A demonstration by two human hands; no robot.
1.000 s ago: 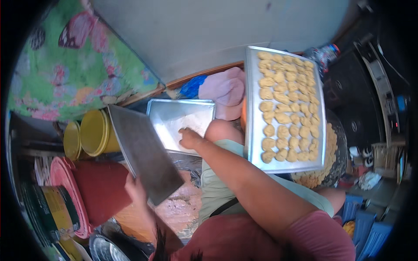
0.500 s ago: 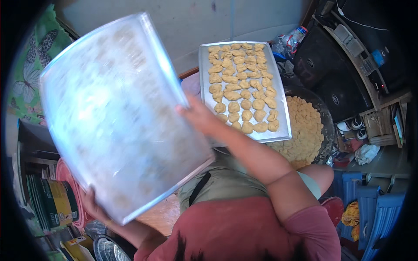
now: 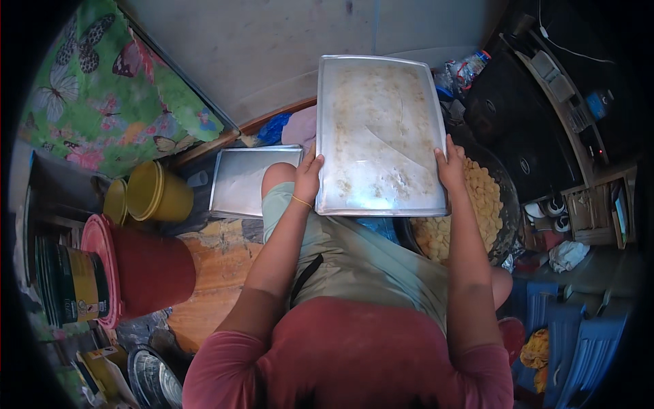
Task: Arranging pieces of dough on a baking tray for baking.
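A bare metal baking tray (image 3: 381, 136) with a worn, stained surface is held level in front of me. My left hand (image 3: 310, 176) grips its left edge and my right hand (image 3: 450, 165) its right edge. The tray with rows of dough pieces, visible earlier in this spot, is now hidden, apparently beneath it. Beside my right forearm is a large dark basin (image 3: 509, 198) filled with pieces of yellowish dough (image 3: 484, 204), partly covered by the tray and arm.
Another metal tray (image 3: 248, 174) lies on the floor by my left knee. Farther left are yellow buckets (image 3: 160, 191) and a red bucket (image 3: 146, 266). Dark speakers (image 3: 507, 129) stand at the right, with blue plastic pieces (image 3: 579, 347) below and a wall (image 3: 286, 54) ahead.
The bare tray has swung from the left, where it was tilted, to the middle, covering the dough-filled tray from view. Both hands moved with it, now on opposite side edges.
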